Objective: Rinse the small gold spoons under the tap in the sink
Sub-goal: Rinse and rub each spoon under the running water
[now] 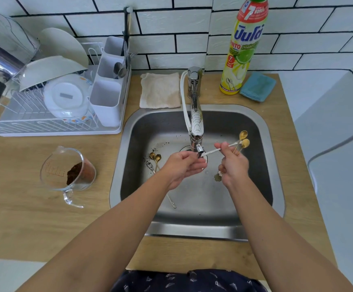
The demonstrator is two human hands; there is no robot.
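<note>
The right hand [233, 165] pinches two gold spoons [244, 139] beside the tap [196, 123]. The left hand [181, 167], fingers loosely curled and holding nothing, cups beneath its spout over the sink [264, 165].

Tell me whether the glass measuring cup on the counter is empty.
Not empty: the glass measuring cup stands upright holding a dark brown clump at its bottom.

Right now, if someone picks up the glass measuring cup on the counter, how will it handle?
The glass measuring cup likely feels rigid and heavy for its size, and breakable if dropped. It is tilted in this view, so the brown powder could spill. Its handle offers a secure grip.
</note>
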